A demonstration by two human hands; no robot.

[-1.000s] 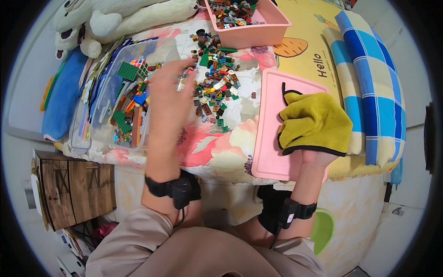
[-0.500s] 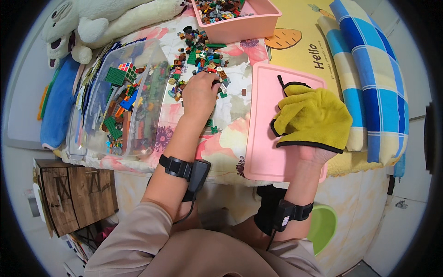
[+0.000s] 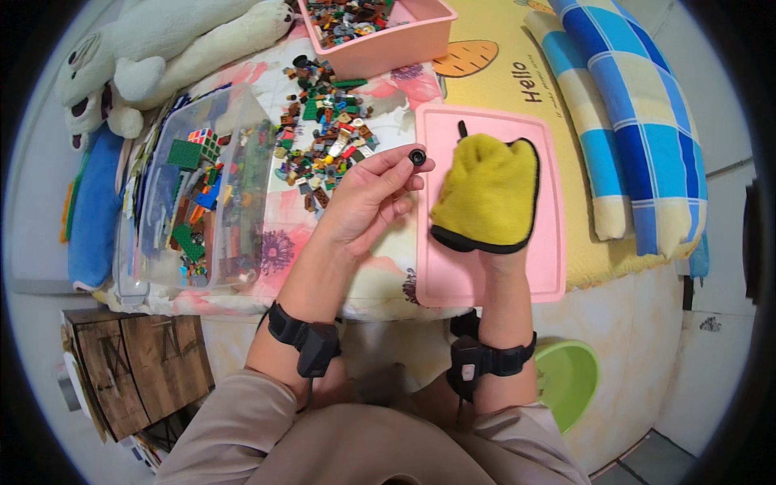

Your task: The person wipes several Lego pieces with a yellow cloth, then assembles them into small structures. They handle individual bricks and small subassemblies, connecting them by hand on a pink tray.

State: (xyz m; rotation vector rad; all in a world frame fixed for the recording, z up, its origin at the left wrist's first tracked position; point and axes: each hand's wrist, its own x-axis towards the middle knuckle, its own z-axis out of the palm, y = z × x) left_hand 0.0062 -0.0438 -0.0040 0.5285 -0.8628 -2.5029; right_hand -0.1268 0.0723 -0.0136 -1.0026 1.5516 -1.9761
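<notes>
Between the thumb and fingers of my left hand (image 3: 368, 198) is a small black toy wheel (image 3: 417, 157), held up just left of the mitt. A yellow-green cloth mitt (image 3: 483, 190) with black edging covers my right hand (image 3: 505, 263), leaving only the wrist bare; its fingers are hidden inside. The mitt is over a pink plastic lid (image 3: 485, 283). Beyond my left hand, a loose pile of mixed building bricks (image 3: 311, 109) lies on the flowered cloth (image 3: 376, 279).
A pink bin (image 3: 388, 52) with more bricks stands at the far middle. To the left is a clear plastic box (image 3: 234, 279) holding bricks and a puzzle cube (image 3: 203, 144). White plush toys (image 3: 137, 61) lie far left, checked cushions (image 3: 638, 121) at right. A green basin (image 3: 568, 384) sits below.
My left hand has come away from the brick pile, toward me and right, lifting the black wheel. My mitt-covered right hand has shifted left, and the mitt now looks more bunched.
</notes>
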